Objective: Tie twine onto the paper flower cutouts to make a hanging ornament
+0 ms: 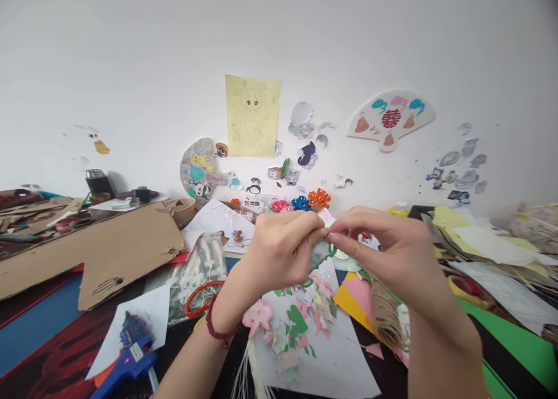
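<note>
Near the middle of the view, my left hand (pixel 285 245) and my right hand (pixel 386 242) meet fingertip to fingertip, both closed in a pinch. A thin green strand (pixel 325 259) hangs in a loop from between the fingers. Whatever else lies between the fingertips is too small to make out. Below the hands is a white paper sheet (pixel 335 364) with green, pink and pale scraps (pixel 297 320) on it. A pink flower-like piece (pixel 257 317) with white tassel threads (pixel 257 370) lies at the sheet's left edge.
A blue glue gun (pixel 131 364) lies on paper at the lower left, with cardboard (pixel 126 242) behind it. A twine roll (pixel 386 315) and green sheets (pixel 514 341) are at the right. Pipe-cleaner flowers (pixel 319 198) stand by the wall.
</note>
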Demonstrator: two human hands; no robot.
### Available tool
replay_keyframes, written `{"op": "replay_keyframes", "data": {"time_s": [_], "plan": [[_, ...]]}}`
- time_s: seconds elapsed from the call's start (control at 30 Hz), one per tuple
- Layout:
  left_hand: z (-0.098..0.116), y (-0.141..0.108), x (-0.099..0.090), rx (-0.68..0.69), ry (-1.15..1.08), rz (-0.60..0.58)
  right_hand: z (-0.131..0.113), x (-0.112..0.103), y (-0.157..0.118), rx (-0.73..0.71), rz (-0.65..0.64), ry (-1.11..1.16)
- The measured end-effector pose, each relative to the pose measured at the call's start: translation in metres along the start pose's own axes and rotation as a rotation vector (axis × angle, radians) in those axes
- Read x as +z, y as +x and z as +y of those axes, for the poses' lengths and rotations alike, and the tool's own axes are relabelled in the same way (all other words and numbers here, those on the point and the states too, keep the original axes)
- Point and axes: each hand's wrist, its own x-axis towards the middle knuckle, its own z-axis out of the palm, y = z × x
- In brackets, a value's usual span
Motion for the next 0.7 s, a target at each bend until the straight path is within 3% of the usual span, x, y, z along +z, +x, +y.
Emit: {"op": "replay_keyframes", "data": {"time_s": [0.13, 0.23, 0.47, 0.7], "plan": [[-0.004, 0.000, -0.001, -0.010, -0.077, -0.041, 0.008, -0.005, 0.003, 0.282, -0.167, 0.280], [-0.007, -0.001, -0.001, -0.013, -0.108, -0.067, 0.014, -0.004, 0.006, 0.406, -0.204, 0.394], [-0.012, -0.002, -0.001, -0.015, -0.095, -0.097, 0.013, 0.000, 0.008, 0.507, -0.132, 0.362], [-0.013, -0.003, 0.000, -0.006, -0.079, -0.100, 0.011, -0.003, 0.006, 0.468, -0.138, 0.315]]}}
